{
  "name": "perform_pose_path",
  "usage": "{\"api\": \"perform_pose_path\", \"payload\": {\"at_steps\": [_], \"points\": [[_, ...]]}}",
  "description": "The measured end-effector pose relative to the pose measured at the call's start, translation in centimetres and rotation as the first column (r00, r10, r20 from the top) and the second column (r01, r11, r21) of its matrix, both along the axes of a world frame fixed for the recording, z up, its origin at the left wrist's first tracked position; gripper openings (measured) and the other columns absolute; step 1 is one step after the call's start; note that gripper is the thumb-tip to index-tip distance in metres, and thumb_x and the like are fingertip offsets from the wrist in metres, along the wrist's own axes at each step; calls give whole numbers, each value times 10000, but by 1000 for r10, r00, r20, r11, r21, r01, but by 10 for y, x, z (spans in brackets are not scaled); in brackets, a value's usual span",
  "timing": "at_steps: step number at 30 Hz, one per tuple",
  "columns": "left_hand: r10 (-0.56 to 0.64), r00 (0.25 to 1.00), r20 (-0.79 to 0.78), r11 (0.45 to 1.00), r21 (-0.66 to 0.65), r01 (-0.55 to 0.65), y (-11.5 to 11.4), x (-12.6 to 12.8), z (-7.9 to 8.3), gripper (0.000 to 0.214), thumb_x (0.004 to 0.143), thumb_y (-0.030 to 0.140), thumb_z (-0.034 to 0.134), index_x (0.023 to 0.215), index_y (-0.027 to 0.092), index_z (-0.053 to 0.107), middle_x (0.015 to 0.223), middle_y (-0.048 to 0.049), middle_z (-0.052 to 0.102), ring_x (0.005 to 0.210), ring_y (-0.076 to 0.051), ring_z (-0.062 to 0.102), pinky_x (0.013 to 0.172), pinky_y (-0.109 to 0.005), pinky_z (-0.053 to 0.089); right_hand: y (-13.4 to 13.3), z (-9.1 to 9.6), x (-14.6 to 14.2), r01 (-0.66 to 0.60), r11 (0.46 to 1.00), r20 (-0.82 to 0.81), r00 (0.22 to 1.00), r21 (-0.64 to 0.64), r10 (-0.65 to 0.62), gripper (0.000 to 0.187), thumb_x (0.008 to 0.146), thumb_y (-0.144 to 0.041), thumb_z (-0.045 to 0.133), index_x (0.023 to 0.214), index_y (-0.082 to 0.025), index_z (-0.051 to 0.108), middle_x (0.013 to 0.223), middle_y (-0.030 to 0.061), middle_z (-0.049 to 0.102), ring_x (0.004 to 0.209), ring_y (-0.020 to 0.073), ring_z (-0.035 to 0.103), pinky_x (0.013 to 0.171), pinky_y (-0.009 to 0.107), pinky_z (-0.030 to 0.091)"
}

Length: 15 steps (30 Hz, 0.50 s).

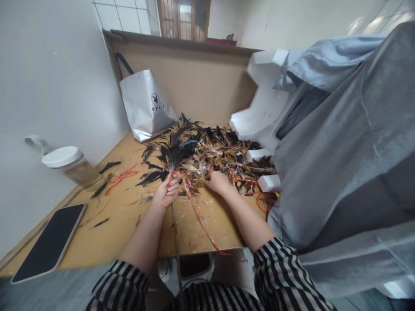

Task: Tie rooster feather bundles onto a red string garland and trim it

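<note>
My left hand (167,190) is closed around a feather duster at the base of its dark plumes (177,149). Its thin stick (175,224) runs down past the table edge. Red plastic string (196,205) is wound where the feathers meet the stick, and a long tail of it trails to the table's front edge. To the right, my right hand (218,181) reaches to the near side of a heap of brown and black feathers (220,151). Its fingers are pinched together on feathers there; the fingertips are partly hidden.
On the left are a phone (50,239), a lidded jar (76,166) and loose red string (121,177). A silver bag (144,103) leans at the back against a cardboard panel (201,77). White foam (266,95) and grey cloth (337,142) border the right side.
</note>
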<state>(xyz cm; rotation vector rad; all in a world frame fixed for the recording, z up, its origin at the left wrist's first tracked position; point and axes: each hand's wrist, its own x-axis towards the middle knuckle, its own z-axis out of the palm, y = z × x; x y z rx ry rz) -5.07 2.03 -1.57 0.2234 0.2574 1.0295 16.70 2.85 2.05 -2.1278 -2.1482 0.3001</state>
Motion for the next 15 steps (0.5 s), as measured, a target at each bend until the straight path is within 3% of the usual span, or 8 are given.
{"api": "perform_pose_path", "payload": {"at_steps": [3, 6, 8, 10, 12, 15], "points": [[7, 1000, 12, 1000, 12, -7, -1, -1, 0, 247, 951, 238, 271, 844, 133, 468, 526, 62, 346, 339, -9, 341, 276, -77, 203, 6, -10, -10, 17, 999, -86, 996, 45, -13, 208, 720, -313, 585, 833, -170, 685, 900, 107, 686, 842, 214, 627, 681, 266, 430], [9, 1000, 12, 1000, 17, -9, -1, -1, 0, 239, 949, 238, 280, 847, 134, 469, 526, 62, 349, 339, -11, 344, 276, -74, 208, 13, -24, -16, 28, 989, -413, 910, 145, 35, 150, 695, -310, 605, 680, -164, 635, 721, 48, 664, 704, 169, 602, 619, 243, 411], [8, 1000, 7, 1000, 20, -8, -1, -1, 0, 240, 949, 239, 282, 846, 133, 471, 525, 62, 349, 338, -11, 344, 274, -74, 206, 17, -32, -17, 75, 989, -714, 699, 128, 39, 216, 684, -356, 619, 601, -164, 568, 564, -4, 596, 553, 121, 543, 533, 219, 385], [13, 1000, 0, 1000, 26, -13, -2, -1, 1, 246, 949, 235, 278, 847, 128, 475, 524, 61, 346, 339, -12, 346, 273, -73, 203, 20, -37, -14, 112, 993, -919, 395, 38, -9, 291, 664, -415, 640, 577, -169, 513, 468, -35, 530, 434, 87, 467, 443, 197, 344], [22, 1000, -6, 999, 29, -22, -2, 0, 2, 243, 948, 229, 284, 848, 126, 479, 521, 63, 338, 340, -13, 343, 272, -74, 202, 21, -38, -8, 117, 992, -992, 116, -46, -59, 334, 626, -440, 683, 585, -172, 489, 438, -47, 512, 379, 66, 427, 385, 178, 313], [30, 999, -15, 999, 27, -29, -2, 0, 3, 226, 943, 228, 309, 848, 124, 484, 523, 65, 330, 340, -11, 333, 271, -77, 196, 20, -34, 4, 76, 988, -972, -205, -135, -117, 348, 575, -377, 761, 625, -172, 484, 464, -58, 527, 374, 47, 441, 355, 146, 324]]}}
